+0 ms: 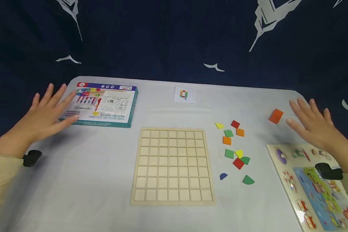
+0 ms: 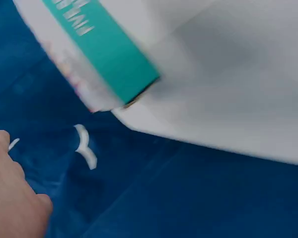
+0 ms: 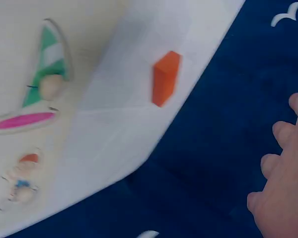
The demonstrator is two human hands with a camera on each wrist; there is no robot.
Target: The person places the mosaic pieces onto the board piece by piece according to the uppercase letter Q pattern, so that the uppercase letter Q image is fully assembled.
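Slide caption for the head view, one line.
Left hand near a beaded-boxes carton, right hand near an orange block, wooden grid board and loose colored tiles between.

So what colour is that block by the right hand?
The block is orange, seen best in the right wrist view.
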